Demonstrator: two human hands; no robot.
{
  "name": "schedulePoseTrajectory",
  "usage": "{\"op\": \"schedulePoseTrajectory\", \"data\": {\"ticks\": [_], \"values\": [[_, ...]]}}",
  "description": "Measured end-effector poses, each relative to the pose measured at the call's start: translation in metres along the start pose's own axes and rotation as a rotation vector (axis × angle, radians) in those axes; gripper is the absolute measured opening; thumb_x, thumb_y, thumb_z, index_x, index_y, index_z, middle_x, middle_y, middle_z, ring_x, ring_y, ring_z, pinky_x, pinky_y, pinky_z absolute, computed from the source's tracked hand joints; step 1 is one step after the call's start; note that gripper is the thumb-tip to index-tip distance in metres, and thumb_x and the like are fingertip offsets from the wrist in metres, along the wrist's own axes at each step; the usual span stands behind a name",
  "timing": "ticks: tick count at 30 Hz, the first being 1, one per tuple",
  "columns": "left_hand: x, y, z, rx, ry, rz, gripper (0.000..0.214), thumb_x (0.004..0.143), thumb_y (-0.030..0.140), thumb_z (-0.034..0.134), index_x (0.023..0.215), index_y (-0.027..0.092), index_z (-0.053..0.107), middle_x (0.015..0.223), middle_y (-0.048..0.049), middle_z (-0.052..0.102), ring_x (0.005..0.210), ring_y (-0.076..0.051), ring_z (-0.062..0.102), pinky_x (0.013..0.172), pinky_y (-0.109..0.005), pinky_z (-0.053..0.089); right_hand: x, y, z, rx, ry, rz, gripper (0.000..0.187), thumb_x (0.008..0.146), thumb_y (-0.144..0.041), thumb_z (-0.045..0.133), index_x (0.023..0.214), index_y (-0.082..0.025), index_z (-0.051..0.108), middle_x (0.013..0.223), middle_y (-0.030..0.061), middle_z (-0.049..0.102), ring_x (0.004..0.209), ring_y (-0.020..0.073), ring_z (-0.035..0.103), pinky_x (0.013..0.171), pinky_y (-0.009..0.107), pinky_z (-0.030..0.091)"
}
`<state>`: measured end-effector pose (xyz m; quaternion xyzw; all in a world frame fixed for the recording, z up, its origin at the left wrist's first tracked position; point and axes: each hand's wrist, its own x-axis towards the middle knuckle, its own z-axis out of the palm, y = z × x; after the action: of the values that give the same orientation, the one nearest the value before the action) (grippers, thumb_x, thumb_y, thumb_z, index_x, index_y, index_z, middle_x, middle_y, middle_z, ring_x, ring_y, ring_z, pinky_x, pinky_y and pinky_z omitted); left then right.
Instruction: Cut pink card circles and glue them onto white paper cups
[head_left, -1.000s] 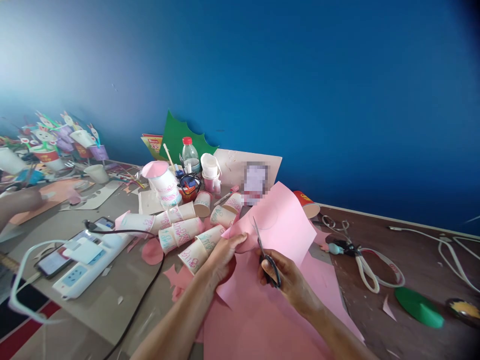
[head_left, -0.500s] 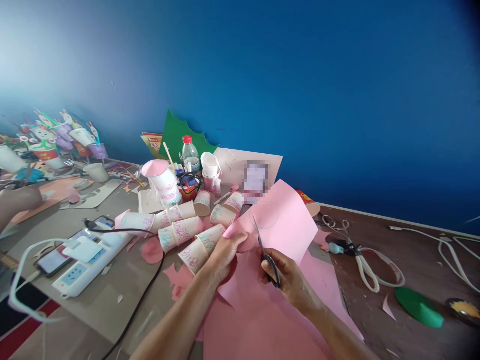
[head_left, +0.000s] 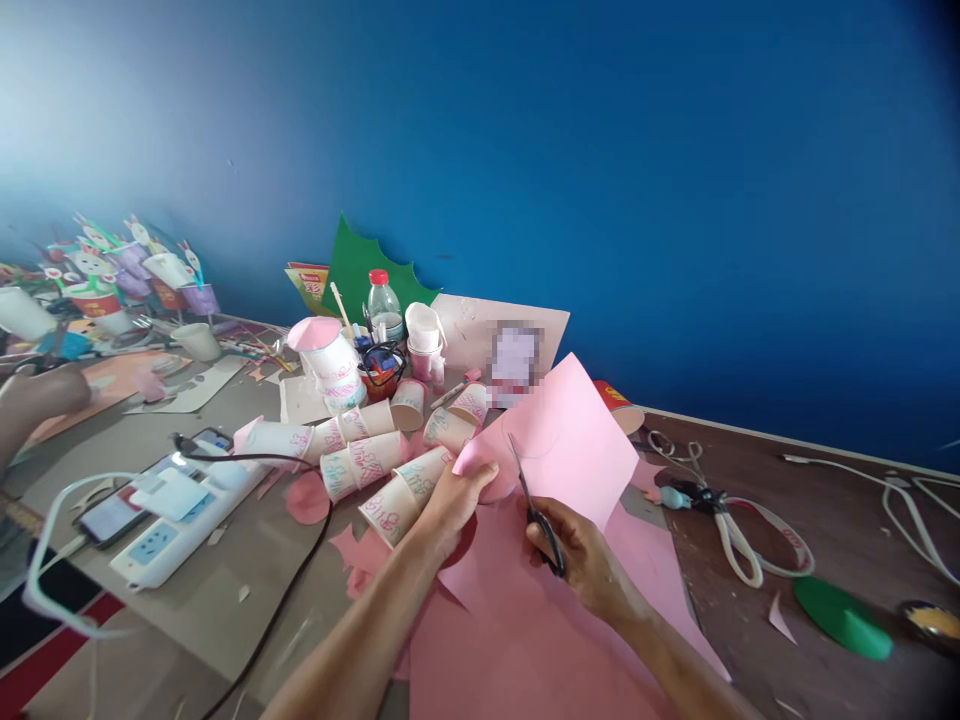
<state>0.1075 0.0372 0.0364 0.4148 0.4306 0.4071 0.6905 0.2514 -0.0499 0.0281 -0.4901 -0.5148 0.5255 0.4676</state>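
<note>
One pink paper sheet (head_left: 581, 425) is tilted above more pink paper (head_left: 517, 640). Left hand (head_left: 459, 508): closed, pinching its left side. Right hand (head_left: 574, 550): curled around the black handles of one pair of scissors (head_left: 526, 490) — metal blades against the sheet. Beyond: one clear, red-capped bottle (head_left: 385, 302); brown table (head_left: 735, 650); blue wall (head_left: 600, 170).

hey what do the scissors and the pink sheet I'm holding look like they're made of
Scissors: probably metal blades, thin and grey, with smooth black handles, likely plastic. Pink sheet: matte paper or thin card, judging by its soft curl.
</note>
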Motion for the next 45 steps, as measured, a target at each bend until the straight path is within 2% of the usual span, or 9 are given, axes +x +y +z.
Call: {"op": "schedulePoseTrajectory", "data": {"ticks": [6,11,21,33,40,45], "values": [[0.0049,-0.0041,-0.0046,0.145,0.029,0.040,0.035,0.070,0.033,0.067,0.098,0.013,0.065,0.089,-0.0050,0.069,0.083,-0.020,0.061,0.071,-0.028,0.046,0.0006,0.0039,-0.0010,0.046,0.009,0.028,0.034,0.084,-0.048,0.056,0.096,-0.016,0.057,0.065,-0.0005,0.053,0.059,0.0127,0.046,0.057,0.026,0.042],[0.0058,-0.0044,-0.0068,0.265,0.025,0.071,0.037,0.072,0.038,0.064,0.096,0.010,0.065,0.088,-0.0060,0.068,0.082,-0.020,0.059,0.069,-0.029,0.044,0.0001,0.0074,-0.0026,0.039,0.010,0.023,0.033,0.085,-0.046,0.055,0.099,-0.016,0.058,0.064,-0.0012,0.052,0.059,0.0122,0.046,0.057,0.025,0.042],[0.0024,0.0029,-0.0044,0.312,0.019,0.150,0.040,0.072,0.037,0.063,0.101,0.009,0.062,0.084,-0.0055,0.064,0.078,-0.019,0.056,0.066,-0.027,0.042,0.0009,0.0041,-0.0045,-0.007,0.015,0.045,0.035,0.083,-0.049,0.056,0.094,-0.016,0.058,0.064,-0.0005,0.054,0.059,0.0128,0.048,0.057,0.026,0.044],[0.0058,-0.0017,-0.0076,0.380,0.027,0.214,0.029,0.074,0.035,0.061,0.091,0.012,0.061,0.077,-0.0029,0.061,0.070,-0.016,0.052,0.060,-0.025,0.039,0.0006,0.0003,-0.0058,-0.048,0.020,0.073,0.043,0.080,-0.054,0.056,0.098,-0.014,0.059,0.063,-0.0015,0.050,0.059,0.0130,0.046,0.057,0.026,0.044],[0.0051,0.0008,-0.0070,0.439,0.009,0.242,0.025,0.075,0.039,0.059,0.075,0.014,0.058,0.065,0.0009,0.053,0.061,-0.013,0.044,0.056,-0.025,0.036,0.0001,0.0020,-0.0077,-0.063,0.010,0.073,0.039,0.082,-0.052,0.055,0.094,-0.016,0.057,0.063,-0.0017,0.049,0.058,0.0124,0.044,0.055,0.026,0.043],[0.0013,0.0050,-0.0065,0.456,0.007,0.245,0.023,0.075,0.036,0.059,0.078,0.013,0.060,0.067,-0.0008,0.056,0.068,-0.017,0.049,0.060,-0.026,0.038,0.0000,0.0001,-0.0075,-0.107,0.011,0.070,0.040,0.081,-0.056,0.053,0.091,-0.017,0.055,0.062,-0.0015,0.049,0.057,0.0130,0.044,0.053,0.026,0.041]]}}
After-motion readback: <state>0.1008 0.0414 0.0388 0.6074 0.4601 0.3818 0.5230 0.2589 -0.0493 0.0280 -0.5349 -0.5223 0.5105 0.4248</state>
